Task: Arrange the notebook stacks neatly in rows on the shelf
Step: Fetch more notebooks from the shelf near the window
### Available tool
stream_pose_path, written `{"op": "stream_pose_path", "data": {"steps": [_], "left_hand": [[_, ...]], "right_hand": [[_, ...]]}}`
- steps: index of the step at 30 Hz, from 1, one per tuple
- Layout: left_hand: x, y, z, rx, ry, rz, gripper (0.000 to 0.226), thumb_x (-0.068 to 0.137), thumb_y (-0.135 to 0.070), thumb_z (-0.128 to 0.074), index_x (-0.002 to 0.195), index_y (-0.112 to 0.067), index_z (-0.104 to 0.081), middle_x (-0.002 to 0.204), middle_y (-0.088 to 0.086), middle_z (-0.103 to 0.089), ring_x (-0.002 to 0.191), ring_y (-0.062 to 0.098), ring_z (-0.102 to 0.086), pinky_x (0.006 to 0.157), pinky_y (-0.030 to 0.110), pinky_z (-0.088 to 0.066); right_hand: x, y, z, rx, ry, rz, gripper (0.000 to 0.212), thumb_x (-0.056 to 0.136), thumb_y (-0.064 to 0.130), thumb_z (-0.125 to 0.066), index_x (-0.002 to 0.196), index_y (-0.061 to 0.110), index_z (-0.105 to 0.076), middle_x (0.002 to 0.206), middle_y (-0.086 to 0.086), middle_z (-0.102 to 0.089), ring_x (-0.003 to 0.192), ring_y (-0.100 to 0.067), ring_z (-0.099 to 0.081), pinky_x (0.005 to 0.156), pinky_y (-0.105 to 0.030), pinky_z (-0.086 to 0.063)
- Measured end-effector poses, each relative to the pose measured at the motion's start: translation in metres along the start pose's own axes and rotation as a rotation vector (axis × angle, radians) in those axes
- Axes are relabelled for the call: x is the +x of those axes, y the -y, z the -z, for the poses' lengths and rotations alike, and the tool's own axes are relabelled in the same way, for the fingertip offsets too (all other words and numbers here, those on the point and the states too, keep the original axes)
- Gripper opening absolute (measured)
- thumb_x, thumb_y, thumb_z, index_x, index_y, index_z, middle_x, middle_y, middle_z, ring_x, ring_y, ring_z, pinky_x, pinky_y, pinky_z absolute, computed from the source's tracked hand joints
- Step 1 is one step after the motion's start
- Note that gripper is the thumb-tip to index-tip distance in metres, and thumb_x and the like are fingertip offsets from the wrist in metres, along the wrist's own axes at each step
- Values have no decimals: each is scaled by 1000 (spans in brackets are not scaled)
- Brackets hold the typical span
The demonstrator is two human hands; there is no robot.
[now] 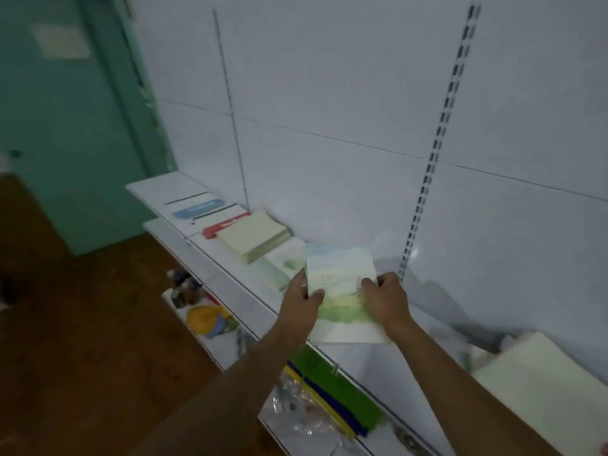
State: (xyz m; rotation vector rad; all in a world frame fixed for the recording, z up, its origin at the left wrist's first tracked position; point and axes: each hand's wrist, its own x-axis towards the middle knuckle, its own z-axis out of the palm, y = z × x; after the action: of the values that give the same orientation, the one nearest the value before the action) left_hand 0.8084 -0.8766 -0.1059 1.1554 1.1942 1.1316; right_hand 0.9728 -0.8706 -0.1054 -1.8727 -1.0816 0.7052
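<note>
I have both hands on one notebook stack (342, 291), the one with the pale blue and green painted cover. My left hand (304, 299) pinches its left edge, thumb on top, and my right hand (385, 299) grips its right edge with fingers curled over the cover. Holding it from both sides keeps the stack square so the books do not fan out as I carry it. It sits just above the white shelf (388, 360), tilted a little, its near edge about at the shelf's front lip; I cannot tell whether it touches.

Farther left along the shelf lies a cream stack (253, 235), and between them a flat notebook (283, 263) with a similar green print. Another cream stack (539, 383) rests near right. I judge the held stack belongs in the gap beside the flat one, lined up with that row.
</note>
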Motion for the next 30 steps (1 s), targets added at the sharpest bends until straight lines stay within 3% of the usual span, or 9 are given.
{"op": "stream_pose_path", "data": {"steps": [5,9,15,18,20,25,30], "left_hand": [[1,-7,129,-22,-224,4,48,94,-6,-56,138,-22,-43,125,11,-62,104,29,-64,88,51,-55],[5,-10,216,-73,-298,15,48,95,-8,-54,139,-24,-43,124,3,-62,98,19,-66,75,34,-60],[26,-8,314,-15,-330,16,51,95,-9,-55,140,-28,-40,127,0,-59,102,19,-63,74,30,-58],[46,-5,339,-13,-347,69,49,94,-15,-56,138,-28,-39,124,0,-59,99,21,-65,75,36,-60],[63,0,349,-13,-364,109,37,94,-19,-58,127,-26,-43,121,0,-61,93,19,-66,73,37,-60],[119,7,355,-30,-306,115,26,94,-19,-58,117,-20,-45,110,-1,-64,86,16,-68,53,21,-55],[185,1,342,10,-240,89,20,95,-20,-58,111,-26,-48,98,-7,-63,81,13,-68,52,20,-54]], "right_hand": [[-25,74,-115,57,248,127,34,83,27,-58,111,16,-44,101,-5,-56,85,-20,-57,61,-28,-39],[-48,119,-195,4,369,205,31,82,26,-55,108,8,-59,94,-4,-62,78,-18,-56,55,-25,-36],[-68,163,-282,24,409,182,25,82,25,-55,101,10,-57,89,-3,-60,74,-16,-55,54,-25,-36],[-64,174,-308,36,391,151,22,83,24,-54,99,9,-56,81,2,-58,68,-9,-53,51,-25,-35],[-57,178,-320,33,376,130,19,83,24,-54,96,10,-55,78,4,-57,66,-8,-53,50,-25,-35],[-15,184,-342,2,316,104,20,85,25,-54,97,9,-54,82,1,-56,68,-8,-51,51,-25,-34],[43,187,-354,44,232,46,23,85,26,-54,99,7,-52,90,-6,-58,73,-18,-53,56,-27,-37]]}}
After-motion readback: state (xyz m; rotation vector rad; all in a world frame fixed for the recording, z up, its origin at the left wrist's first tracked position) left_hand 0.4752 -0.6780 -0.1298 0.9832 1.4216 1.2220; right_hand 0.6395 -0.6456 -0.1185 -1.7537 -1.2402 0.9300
